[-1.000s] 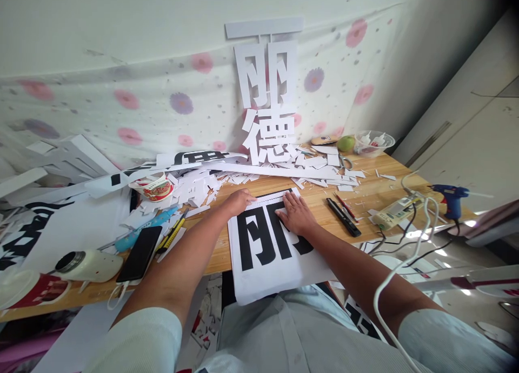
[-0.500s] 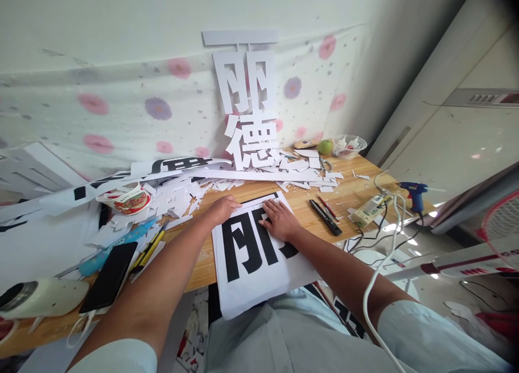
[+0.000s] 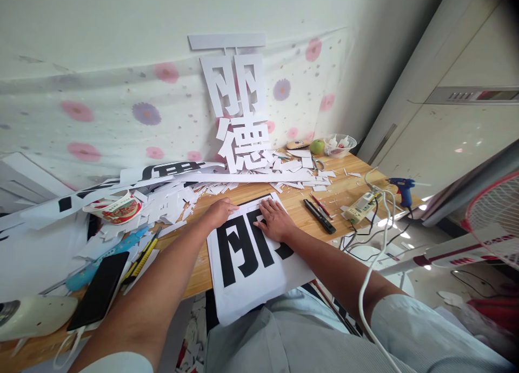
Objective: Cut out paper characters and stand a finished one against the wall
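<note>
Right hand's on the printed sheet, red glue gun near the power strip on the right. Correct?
Colour's off: the head view shows the glue gun is blue, not red. It is near the power strip on the right, and the right hand is on the printed sheet.

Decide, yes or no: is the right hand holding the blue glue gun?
No: the right hand lies on the printed sheet, while the blue glue gun sits apart near the power strip.

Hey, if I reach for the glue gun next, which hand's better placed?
Probably your right hand: it lies spread on the sheet, nearer the glue gun and apparently gripping nothing. Your left hand, at the sheet's upper left edge, would likely have to cross your right arm.
</note>
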The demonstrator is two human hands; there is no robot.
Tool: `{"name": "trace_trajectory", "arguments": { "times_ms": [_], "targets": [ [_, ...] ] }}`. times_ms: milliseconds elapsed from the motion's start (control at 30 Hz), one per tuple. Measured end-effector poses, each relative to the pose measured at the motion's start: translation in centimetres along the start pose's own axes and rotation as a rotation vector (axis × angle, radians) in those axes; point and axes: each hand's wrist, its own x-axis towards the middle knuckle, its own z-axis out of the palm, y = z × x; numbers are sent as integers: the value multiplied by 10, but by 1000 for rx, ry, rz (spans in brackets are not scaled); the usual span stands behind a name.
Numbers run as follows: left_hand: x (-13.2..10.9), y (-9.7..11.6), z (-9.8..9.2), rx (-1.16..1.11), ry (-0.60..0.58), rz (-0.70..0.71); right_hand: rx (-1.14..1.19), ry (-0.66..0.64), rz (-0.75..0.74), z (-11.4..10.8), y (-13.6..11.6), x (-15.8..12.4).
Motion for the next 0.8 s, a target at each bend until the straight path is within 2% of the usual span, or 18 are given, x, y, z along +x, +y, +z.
{"name": "trace_trajectory", "arguments": {
  "times_ms": [800],
  "targets": [
    [2, 5, 0, 5, 11, -5, 8, -23, 27, -5, -2, 0]
  ]
}}
